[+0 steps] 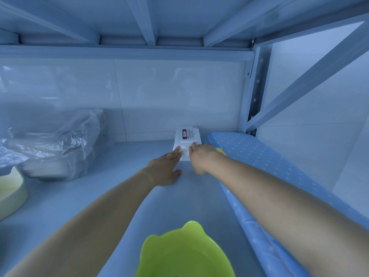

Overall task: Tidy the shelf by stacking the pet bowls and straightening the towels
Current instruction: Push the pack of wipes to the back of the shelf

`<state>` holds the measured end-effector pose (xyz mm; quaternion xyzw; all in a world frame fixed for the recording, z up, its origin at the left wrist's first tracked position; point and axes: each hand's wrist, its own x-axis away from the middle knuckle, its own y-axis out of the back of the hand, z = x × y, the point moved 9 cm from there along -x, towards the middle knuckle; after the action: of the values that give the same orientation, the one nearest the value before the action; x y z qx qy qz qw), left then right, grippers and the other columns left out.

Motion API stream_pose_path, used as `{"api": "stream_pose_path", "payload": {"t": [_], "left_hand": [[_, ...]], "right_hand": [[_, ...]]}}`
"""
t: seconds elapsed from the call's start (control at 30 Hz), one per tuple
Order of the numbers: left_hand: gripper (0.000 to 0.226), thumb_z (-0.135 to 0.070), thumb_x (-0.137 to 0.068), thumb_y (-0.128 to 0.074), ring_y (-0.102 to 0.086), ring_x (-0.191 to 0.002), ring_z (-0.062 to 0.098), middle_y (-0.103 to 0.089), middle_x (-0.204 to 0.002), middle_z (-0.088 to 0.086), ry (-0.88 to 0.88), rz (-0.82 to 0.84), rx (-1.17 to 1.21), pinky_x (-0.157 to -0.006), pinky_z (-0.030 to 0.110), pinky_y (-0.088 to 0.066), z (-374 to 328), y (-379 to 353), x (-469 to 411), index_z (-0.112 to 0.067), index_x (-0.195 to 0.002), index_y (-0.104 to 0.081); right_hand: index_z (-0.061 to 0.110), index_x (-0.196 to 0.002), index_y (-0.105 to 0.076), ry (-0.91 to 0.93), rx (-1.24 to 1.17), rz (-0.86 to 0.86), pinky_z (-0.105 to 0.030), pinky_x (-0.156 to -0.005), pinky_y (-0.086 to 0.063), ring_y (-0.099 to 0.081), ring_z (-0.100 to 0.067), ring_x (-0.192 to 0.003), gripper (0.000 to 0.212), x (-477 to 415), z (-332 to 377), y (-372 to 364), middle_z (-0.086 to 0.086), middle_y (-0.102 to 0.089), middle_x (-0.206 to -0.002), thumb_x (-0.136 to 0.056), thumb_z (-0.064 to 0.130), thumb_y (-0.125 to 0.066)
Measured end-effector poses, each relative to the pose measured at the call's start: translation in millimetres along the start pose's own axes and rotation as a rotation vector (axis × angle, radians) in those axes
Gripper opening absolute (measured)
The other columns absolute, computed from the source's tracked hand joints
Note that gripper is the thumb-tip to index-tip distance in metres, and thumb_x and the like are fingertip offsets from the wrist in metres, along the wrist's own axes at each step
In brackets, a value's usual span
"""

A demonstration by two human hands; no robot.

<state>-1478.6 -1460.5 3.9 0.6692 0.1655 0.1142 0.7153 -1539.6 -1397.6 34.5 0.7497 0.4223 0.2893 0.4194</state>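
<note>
At the back of the shelf (119, 196) the white towel pack (187, 135) is being straightened, left hand (164, 169) flat-fingered against its edge, right hand (200, 156) curled over its corner; next, I'd say, stacking the green bowl (185, 254) and cream bowl (10, 188), well apart

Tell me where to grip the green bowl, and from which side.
Pinch the green bowl at its left rim, thumb inside, coming from above-left: it sits open side up, and the blue ironing board lies close on its right.
</note>
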Motion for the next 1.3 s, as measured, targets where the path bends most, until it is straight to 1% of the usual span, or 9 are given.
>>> {"api": "stream_pose_path", "payload": {"t": [0.13,0.33,0.57,0.73,0.87,0.93,1.0,1.13,1.3], "left_hand": [[0.063,-0.042,-0.096,-0.03,-0.013,-0.142,0.011,0.016,-0.155,-0.014,0.007,-0.035,0.052,-0.107,0.034,-0.032,-0.6,-4.9,3.0,-0.019,-0.149,-0.002],[0.064,-0.04,-0.096,-0.033,-0.019,-0.14,0.016,0.013,-0.155,-0.013,0.035,-0.101,0.12,-0.102,0.038,-0.039,2.0,-3.1,11.2,-0.022,-0.148,-0.001],[0.055,-0.036,-0.097,-0.032,-0.024,-0.139,0.017,-0.002,-0.157,-0.009,0.073,-0.12,0.192,-0.105,0.034,-0.035,2.0,-7.5,20.5,-0.021,-0.148,-0.015],[0.054,-0.037,-0.095,-0.039,-0.024,-0.14,0.011,-0.02,-0.154,-0.007,0.186,-0.177,0.338,-0.113,0.027,-0.023,11.9,-12.3,36.6,-0.02,-0.145,-0.028],[0.056,-0.043,-0.094,-0.041,-0.021,-0.14,0.009,-0.019,-0.155,-0.01,0.202,-0.151,0.353,-0.114,0.028,-0.019,11.6,-15.1,47.7,-0.027,-0.145,-0.026],[0.057,-0.046,-0.093,-0.041,-0.019,-0.141,0.009,-0.016,-0.155,-0.01,0.21,-0.127,0.352,-0.115,0.027,-0.017,10.4,-16.0,51.4,-0.031,-0.145,-0.024],[0.056,-0.047,-0.093,-0.04,-0.018,-0.141,0.011,-0.013,-0.156,-0.008,0.22,-0.116,0.321,-0.116,0.031,-0.015,10.0,-15.8,53.0,-0.032,-0.145,-0.024],[0.055,-0.046,-0.092,-0.042,-0.017,-0.142,0.013,-0.012,-0.156,-0.007,0.269,-0.137,0.299,-0.116,0.043,-0.015,17.1,-15.3,53.5,-0.032,-0.144,-0.028],[0.055,-0.042,-0.091,-0.044,-0.02,-0.141,0.013,-0.022,-0.154,-0.005,0.365,-0.206,0.316,-0.114,0.044,-0.018,29.8,-13.0,53.0,-0.031,-0.143,-0.031]], "right_hand": [[0.003,-0.146,-0.008,-0.005,-0.029,-0.006,-0.035,-0.095,-0.039,-0.042,-0.029,-0.126,0.07,-3.7,-4.2,0.9,-0.009,-0.022,-0.149,-0.087,0.014,-0.044],[0.011,-0.115,-0.051,0.012,-0.159,-0.136,-0.03,-0.069,-0.037,-0.056,-0.024,-0.103,0.032,4.4,-6.9,19.3,-0.005,-0.052,-0.118,-0.084,0.01,-0.047],[0.012,-0.099,-0.055,0.023,-0.189,-0.186,-0.027,-0.06,-0.035,-0.048,-0.023,-0.079,0.02,25.2,-5.6,29.0,-0.005,-0.06,-0.101,-0.08,0.009,-0.049],[0.007,-0.12,-0.048,0.062,-0.125,-0.182,-0.03,-0.079,-0.033,-0.052,-0.026,-0.109,0.039,22.4,8.0,22.3,-0.011,-0.049,-0.122,-0.081,0.009,-0.05],[0.009,-0.13,-0.046,0.033,-0.003,-0.067,-0.036,-0.095,-0.04,-0.045,-0.027,-0.12,0.046,17.4,14.6,-1.8,-0.01,-0.042,-0.134,-0.084,0.011,-0.048],[0.009,-0.139,-0.036,0.052,0.053,-0.045,-0.037,-0.102,-0.036,-0.035,-0.025,-0.131,0.053,18.4,19.0,-9.1,-0.012,-0.027,-0.147,-0.087,0.012,-0.047],[0.008,-0.141,-0.031,0.067,0.045,-0.043,-0.036,-0.103,-0.033,-0.03,-0.023,-0.134,0.056,19.9,19.8,-9.7,-0.013,-0.019,-0.152,-0.088,0.013,-0.047],[0.009,-0.137,-0.037,0.046,-0.018,-0.014,-0.036,-0.1,-0.037,-0.036,-0.024,-0.131,0.052,15.6,14.8,-11.3,-0.01,-0.027,-0.145,-0.086,0.01,-0.047],[0.008,-0.142,-0.029,0.035,0.0,0.049,-0.046,-0.102,-0.037,-0.025,-0.027,-0.137,0.059,7.1,12.9,-16.3,-0.011,-0.014,-0.152,-0.086,0.007,-0.044]]}}
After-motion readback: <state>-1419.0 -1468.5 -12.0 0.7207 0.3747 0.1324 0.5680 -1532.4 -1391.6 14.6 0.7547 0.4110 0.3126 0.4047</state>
